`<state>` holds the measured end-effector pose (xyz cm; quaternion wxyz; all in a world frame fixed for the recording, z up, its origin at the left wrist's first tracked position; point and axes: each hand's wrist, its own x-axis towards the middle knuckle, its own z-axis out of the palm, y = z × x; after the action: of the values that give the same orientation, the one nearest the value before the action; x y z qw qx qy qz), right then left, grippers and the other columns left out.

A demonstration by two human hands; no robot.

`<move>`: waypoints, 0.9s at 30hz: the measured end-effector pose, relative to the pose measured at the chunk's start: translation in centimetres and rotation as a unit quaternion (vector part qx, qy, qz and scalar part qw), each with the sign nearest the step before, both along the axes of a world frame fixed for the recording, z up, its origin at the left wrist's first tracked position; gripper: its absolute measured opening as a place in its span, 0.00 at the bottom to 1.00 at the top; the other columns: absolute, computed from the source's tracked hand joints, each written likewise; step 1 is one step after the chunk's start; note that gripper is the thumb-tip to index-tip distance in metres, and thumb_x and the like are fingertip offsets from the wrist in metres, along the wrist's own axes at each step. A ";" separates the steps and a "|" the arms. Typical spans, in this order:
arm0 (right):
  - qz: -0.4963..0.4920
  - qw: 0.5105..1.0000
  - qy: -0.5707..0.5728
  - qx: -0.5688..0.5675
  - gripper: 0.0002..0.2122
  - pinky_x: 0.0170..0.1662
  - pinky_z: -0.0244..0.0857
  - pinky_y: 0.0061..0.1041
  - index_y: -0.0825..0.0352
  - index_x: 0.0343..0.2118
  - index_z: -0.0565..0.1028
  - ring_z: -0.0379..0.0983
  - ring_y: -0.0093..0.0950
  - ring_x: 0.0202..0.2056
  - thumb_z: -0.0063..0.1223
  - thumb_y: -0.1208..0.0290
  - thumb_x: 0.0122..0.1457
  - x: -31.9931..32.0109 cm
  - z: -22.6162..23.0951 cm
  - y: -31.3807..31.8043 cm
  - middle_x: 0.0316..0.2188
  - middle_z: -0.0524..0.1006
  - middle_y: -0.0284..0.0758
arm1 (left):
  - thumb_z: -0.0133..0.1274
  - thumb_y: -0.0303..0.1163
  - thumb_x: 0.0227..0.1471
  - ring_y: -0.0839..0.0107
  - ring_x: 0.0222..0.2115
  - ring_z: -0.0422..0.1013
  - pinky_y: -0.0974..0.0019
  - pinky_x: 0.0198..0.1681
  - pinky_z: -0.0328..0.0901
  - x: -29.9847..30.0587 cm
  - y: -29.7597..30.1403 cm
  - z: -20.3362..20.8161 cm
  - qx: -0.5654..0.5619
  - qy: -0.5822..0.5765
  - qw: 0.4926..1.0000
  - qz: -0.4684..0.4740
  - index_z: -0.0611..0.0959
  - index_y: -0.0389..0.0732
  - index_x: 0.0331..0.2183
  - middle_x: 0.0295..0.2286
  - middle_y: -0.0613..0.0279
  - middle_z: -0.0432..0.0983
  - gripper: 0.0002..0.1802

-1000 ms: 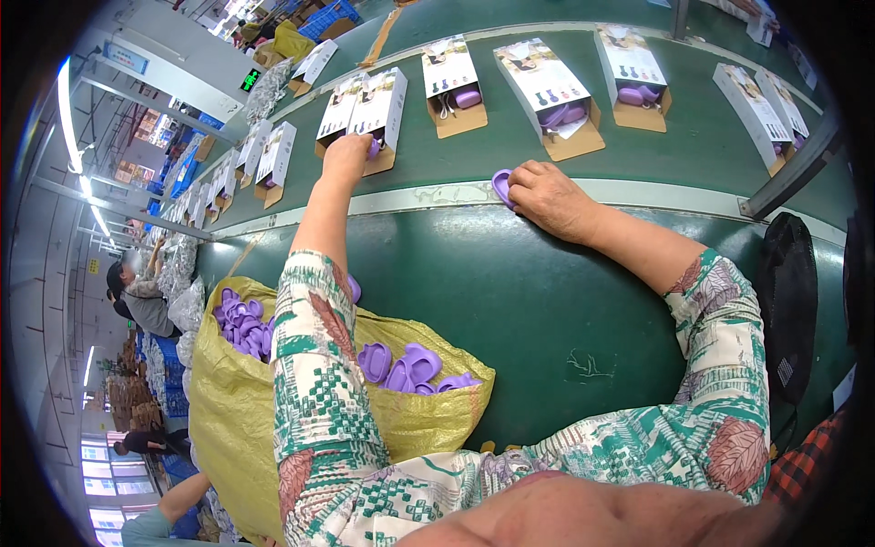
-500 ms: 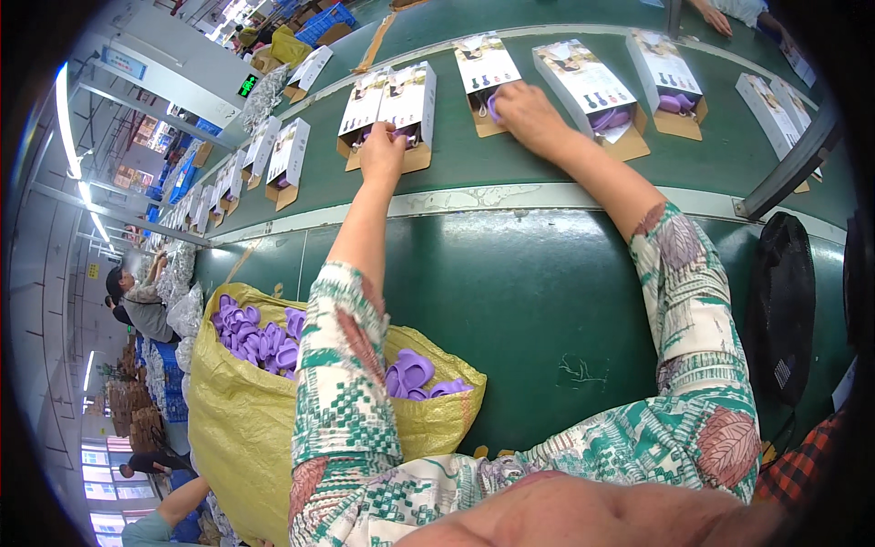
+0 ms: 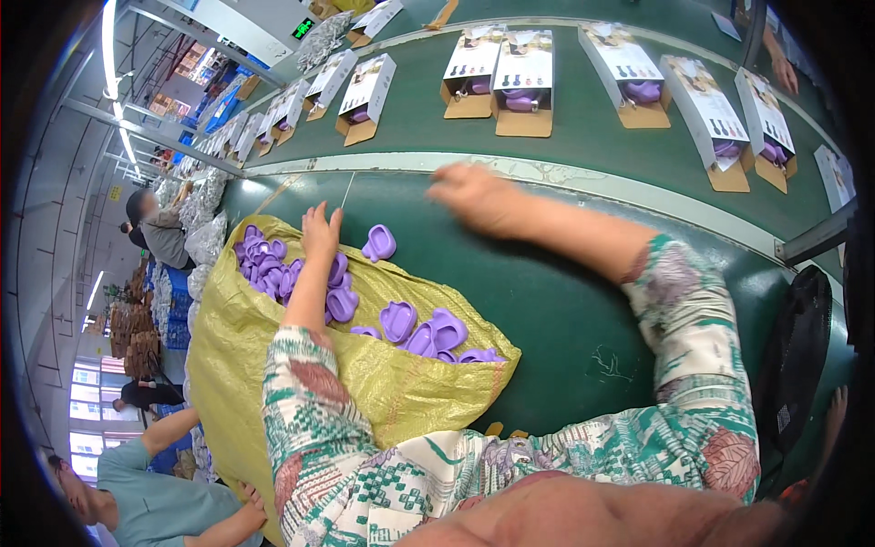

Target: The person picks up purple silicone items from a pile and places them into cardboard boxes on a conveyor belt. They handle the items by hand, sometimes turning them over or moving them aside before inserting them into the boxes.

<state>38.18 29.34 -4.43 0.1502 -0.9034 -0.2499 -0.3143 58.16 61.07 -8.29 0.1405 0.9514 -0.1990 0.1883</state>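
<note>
My left hand [image 3: 321, 232] hovers at the mouth of a yellow woven sack [image 3: 246, 374], its fingers stretched out and holding nothing I can see. Purple molded pieces [image 3: 264, 264], shaped like shallow open cups, fill the sack's opening around that hand. A single purple piece [image 3: 379, 242] lies just right of my left hand, by the sack's edge. Over the green worktop, my right hand [image 3: 478, 201] is smeared by motion, so its fingers cannot be made out. Beyond it stand two white printed boxes [image 3: 525, 62] side by side, brown flaps open toward me, with purple pieces inside.
More open boxes [image 3: 624, 56] line the green belt [image 3: 583, 137], behind a pale metal rail [image 3: 547, 173]. A metal post [image 3: 816, 242] and black mesh object [image 3: 791, 356] are at the right. A co-worker [image 3: 164, 492] is at the lower left; another person's hand [image 3: 782, 71] shows far right.
Both hands have left the boxes: my left has come back to the sack, my right is over the worktop. The boxes appear farther right, and the view has also shifted. The lone purple piece now shows.
</note>
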 end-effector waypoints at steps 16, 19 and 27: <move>0.003 0.997 0.028 -0.067 0.09 0.38 0.60 0.32 0.63 0.32 0.72 0.66 0.33 0.39 0.52 0.69 0.48 -2.5 -1.6 1.2 0.32 0.70 0.35 | 0.45 0.23 0.43 0.46 0.50 0.59 0.52 0.55 0.54 -15.6 -3.7 -0.3 0.012 0.020 0.973 -0.232 0.69 0.36 0.50 0.52 0.41 0.60 0.27; -0.075 0.993 0.040 -0.082 0.09 0.39 0.61 0.33 0.64 0.32 0.72 0.66 0.35 0.39 0.52 0.69 0.47 -3.8 -0.4 -3.0 0.32 0.69 0.36 | 0.44 0.15 0.39 0.46 0.50 0.61 0.55 0.54 0.57 -16.7 -6.5 0.5 -0.016 0.053 0.962 -0.268 0.70 0.37 0.49 0.52 0.44 0.61 0.29; -0.395 0.907 -0.075 -0.122 0.06 0.37 0.63 0.35 0.64 0.26 0.74 0.67 0.34 0.40 0.50 0.68 0.48 1.2 1.4 -14.3 0.32 0.71 0.36 | 0.49 0.17 0.40 0.53 0.47 0.66 0.57 0.50 0.61 -18.1 -10.4 4.6 -0.014 -0.031 0.904 -0.425 0.77 0.39 0.39 0.44 0.52 0.69 0.19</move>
<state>39.39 15.03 -3.00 -0.1167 -0.9131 0.0805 -0.3822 40.02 50.68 -3.64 0.2141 0.7679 -0.5865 0.1430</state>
